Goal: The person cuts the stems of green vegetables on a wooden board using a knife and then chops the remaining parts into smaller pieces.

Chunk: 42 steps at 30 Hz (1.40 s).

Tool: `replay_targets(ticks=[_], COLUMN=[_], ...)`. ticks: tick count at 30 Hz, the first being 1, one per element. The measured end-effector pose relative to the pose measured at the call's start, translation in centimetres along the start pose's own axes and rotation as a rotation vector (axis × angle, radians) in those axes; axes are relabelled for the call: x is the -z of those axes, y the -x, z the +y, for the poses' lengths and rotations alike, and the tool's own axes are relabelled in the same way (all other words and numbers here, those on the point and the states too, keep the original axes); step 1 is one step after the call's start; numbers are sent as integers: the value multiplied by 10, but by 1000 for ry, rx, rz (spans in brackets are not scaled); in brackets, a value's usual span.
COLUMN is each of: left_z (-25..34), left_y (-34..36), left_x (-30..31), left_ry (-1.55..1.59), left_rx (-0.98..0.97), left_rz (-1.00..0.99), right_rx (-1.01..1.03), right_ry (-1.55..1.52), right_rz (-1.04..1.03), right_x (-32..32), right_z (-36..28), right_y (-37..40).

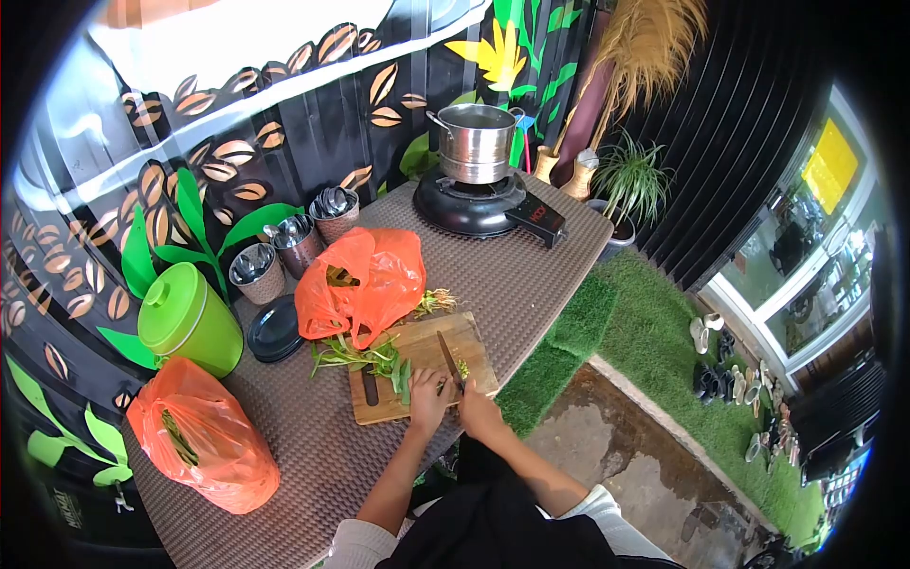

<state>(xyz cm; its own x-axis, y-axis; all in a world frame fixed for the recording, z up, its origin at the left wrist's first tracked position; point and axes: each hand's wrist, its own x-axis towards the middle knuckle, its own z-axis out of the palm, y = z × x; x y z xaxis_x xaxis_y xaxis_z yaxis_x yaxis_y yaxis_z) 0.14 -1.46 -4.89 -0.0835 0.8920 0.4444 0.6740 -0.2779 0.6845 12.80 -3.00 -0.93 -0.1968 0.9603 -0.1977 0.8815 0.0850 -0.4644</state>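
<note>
A wooden cutting board [417,341] lies on the brown woven-textured table. In my right hand [480,413] is a knife [448,354], its blade pointing away from me over the board. Beside it, my left hand [429,396] has its fingers bent down on green leafy stems [382,360], which spread over the board's left part. Small chopped green pieces [463,368] lie by the blade. Just behind the board rests an orange plastic bag [379,275], with pale root ends [436,302] showing at its right side.
Behind stand a steel pot [476,142] on a black portable stove [464,213], cups of cutlery [296,244], dark plates [275,328] and a green lidded bucket [191,318]. A second orange bag [213,446] sits at the left. The table's right edge [559,332] borders green turf.
</note>
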Motion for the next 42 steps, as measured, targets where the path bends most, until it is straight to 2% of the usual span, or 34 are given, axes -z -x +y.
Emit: replay_targets(ticks=[7, 13, 18, 27, 30, 33, 39, 42], left_z=[3, 8, 11, 11, 11, 6, 4, 3], left_y=[2, 5, -2, -3, -2, -2, -1, 0], left_x=[3, 6, 2, 3, 3, 2, 1, 0], left_ry=[-12, -12, 9, 61, 86, 95, 102, 95], left_rx=[-12, -153, -27, -20, 25, 31, 39, 37], left_rz=[3, 43, 1, 1, 7, 22, 26, 35], right_rx=[-14, 5, -4, -94, -33, 53, -62, 24], right_ry=[106, 118, 43, 31, 86, 144, 87, 80], right_rz=[101, 131, 63, 76, 139, 80, 52, 90], right_x=[-3, 0, 14, 0, 2, 14, 0, 3], right_z=[-2, 17, 14, -2, 3, 7, -1, 3], right_y=[13, 2, 5, 8, -11, -11, 4, -9])
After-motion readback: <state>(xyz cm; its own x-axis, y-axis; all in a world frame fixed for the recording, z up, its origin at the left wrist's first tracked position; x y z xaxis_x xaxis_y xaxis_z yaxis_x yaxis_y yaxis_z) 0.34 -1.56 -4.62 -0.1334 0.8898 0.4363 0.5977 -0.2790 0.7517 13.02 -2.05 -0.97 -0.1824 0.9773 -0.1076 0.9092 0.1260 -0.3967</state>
